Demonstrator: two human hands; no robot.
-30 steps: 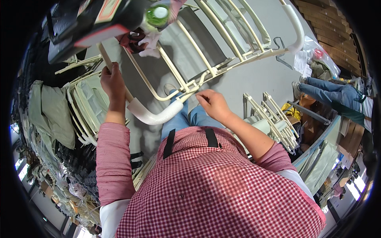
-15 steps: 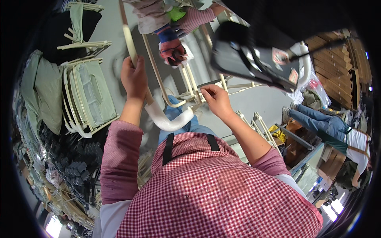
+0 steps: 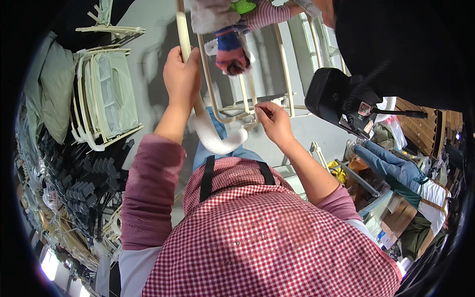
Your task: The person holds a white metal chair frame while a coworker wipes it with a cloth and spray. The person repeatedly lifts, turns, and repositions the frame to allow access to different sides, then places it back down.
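My left hand point(image 3: 182, 81) is wrapped round a cream metal tube point(image 3: 183, 32) that runs up toward the top edge. Below that hand the tube bends into a hook, and its curved end is covered by a white foam sleeve point(image 3: 217, 142). My right hand point(image 3: 273, 126) is closed in a pinch beside the lower corner of a cream tubular frame point(image 3: 284, 64). What its fingertips hold, if anything, is too small to make out. Across from me, a co-worker's hand in a red and blue glove point(image 3: 232, 59) is over the same frame.
A black boxy device point(image 3: 329, 94) with a cable hangs at upper right. Folded cream frames with pale green fabric point(image 3: 118, 94) stand at left, above a pile of dark parts point(image 3: 89, 180). Another person in jeans point(image 3: 396, 163) is at right, near stacked brown cardboard point(image 3: 415, 121).
The picture has shifted slightly. My left hand still grips the tube and my right hand still pinches near the frame's corner. The black device has swung rightward and down.
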